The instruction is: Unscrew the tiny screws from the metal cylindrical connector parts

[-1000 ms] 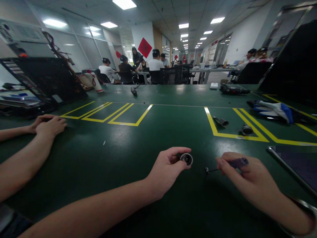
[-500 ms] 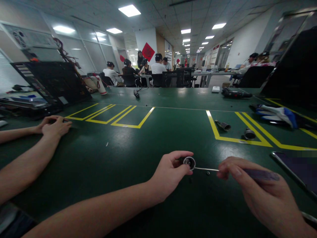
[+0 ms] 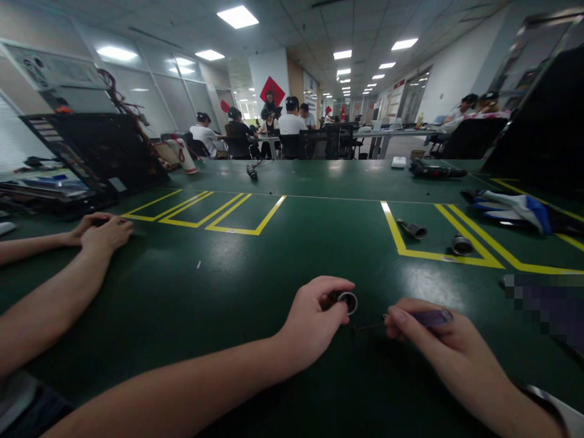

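My left hand (image 3: 314, 316) pinches a small round metal part (image 3: 349, 303) between thumb and fingers, its hollow end facing me. Right of it, my right hand (image 3: 442, 340) is closed around a screwdriver with a translucent purple handle (image 3: 431, 317). The screwdriver's thin shaft (image 3: 369, 327) points left, low over the green table and apart from the metal part. Two more metal parts lie in the yellow-taped area at the right: a long one (image 3: 413, 229) and a short cup-shaped one (image 3: 462, 244).
Another person's hands (image 3: 104, 231) rest at the left of the green table (image 3: 255, 274). A blue and white glove (image 3: 513, 210), a black power tool (image 3: 435, 170) and a white box (image 3: 398, 162) lie at the right. A blurred dark rectangular object (image 3: 542, 310) is at the right edge.
My right hand has moved left and slightly down, and the screwdriver's shaft has come away from the metal part. My left hand has barely moved and still holds the part.
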A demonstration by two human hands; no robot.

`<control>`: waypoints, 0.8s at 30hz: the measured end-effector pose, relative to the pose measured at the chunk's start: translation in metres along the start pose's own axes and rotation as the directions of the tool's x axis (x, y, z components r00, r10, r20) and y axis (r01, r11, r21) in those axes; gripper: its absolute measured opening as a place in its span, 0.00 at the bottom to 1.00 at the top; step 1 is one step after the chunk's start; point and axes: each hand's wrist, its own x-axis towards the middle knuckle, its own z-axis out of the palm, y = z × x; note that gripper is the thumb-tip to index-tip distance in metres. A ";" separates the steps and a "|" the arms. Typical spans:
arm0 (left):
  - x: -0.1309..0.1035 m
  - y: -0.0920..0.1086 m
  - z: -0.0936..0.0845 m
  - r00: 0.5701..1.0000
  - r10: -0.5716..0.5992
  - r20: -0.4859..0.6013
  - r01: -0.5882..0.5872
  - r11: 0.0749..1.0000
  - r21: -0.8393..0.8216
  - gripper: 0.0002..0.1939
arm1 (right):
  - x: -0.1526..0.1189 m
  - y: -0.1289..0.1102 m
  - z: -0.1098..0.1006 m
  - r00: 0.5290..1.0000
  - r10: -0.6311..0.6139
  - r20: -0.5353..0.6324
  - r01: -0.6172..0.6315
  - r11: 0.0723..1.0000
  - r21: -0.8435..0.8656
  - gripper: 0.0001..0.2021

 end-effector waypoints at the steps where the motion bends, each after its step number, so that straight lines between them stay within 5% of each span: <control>1: -0.001 0.000 0.000 1.000 0.005 0.008 -0.006 1.000 0.013 0.16 | 0.000 -0.001 0.000 1.000 -0.007 0.001 0.007 1.000 0.008 0.18; 13: 0.001 -0.007 0.004 1.000 0.000 0.008 0.000 1.000 -0.004 0.15 | -0.002 -0.003 0.001 0.996 -0.086 0.023 0.088 0.994 -0.073 0.16; 24: 0.004 -0.016 0.004 0.999 0.032 -0.009 -0.033 0.998 -0.048 0.15 | -0.010 -0.004 0.011 0.959 -0.283 -0.014 0.277 0.948 -0.157 0.10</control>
